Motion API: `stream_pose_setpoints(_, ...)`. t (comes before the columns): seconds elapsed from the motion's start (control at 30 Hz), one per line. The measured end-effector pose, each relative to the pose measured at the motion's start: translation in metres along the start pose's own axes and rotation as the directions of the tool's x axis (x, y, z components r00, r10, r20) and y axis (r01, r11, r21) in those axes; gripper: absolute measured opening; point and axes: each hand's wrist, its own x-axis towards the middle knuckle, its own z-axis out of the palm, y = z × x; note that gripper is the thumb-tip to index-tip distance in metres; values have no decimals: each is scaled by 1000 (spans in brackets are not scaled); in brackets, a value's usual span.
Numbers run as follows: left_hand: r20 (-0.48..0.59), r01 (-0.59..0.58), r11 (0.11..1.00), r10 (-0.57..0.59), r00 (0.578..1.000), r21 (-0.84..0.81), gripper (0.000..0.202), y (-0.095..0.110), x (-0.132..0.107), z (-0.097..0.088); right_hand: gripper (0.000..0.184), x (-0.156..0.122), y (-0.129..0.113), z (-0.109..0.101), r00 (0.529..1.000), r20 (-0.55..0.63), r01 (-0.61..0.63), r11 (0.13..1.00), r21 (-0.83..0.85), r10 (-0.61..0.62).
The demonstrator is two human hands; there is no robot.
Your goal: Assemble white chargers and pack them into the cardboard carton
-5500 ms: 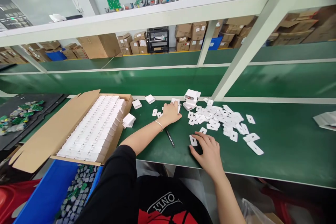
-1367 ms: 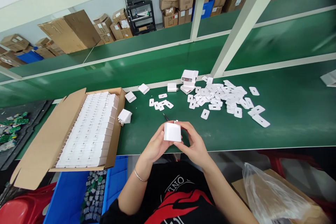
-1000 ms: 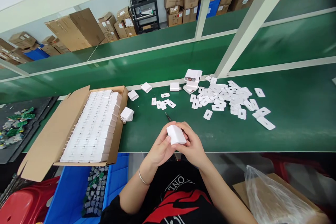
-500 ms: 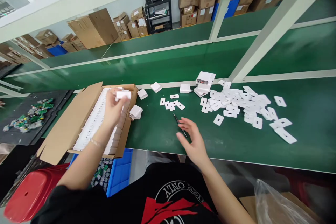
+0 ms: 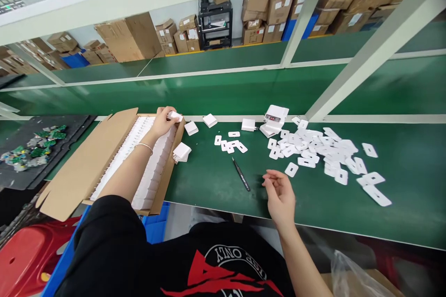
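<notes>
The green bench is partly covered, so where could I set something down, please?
Bare patches lie toward the front between the open carton and the black tool, and far right beyond the white plate heap. Crowded: that heap and the carton.

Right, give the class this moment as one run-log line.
left hand: grips white block at far right corner of carton; right hand: no item visible; black tool: on green bench, between hands
</notes>
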Motion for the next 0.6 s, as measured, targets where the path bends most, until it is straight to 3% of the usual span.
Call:
stream_pose_setpoints(0.37, 15, -27, 996, 26, 1000, 90, 40, -18, 6, 12, 26, -7, -6, -3, 999, 7, -41, 998, -52, 42)
stream_pose_setpoints(0.47, 26, -61, 972, 56, 998, 226, 41, -17, 6, 17, 26, -8, -6, -4, 999, 5, -45, 996, -72, 45)
stream_pose_setpoints(0.6, -29, -2, 918, 15, 999, 396, 48, -6, 0, 19, 26, -8, -3, -5, 998, 18, -57, 993, -99, 59)
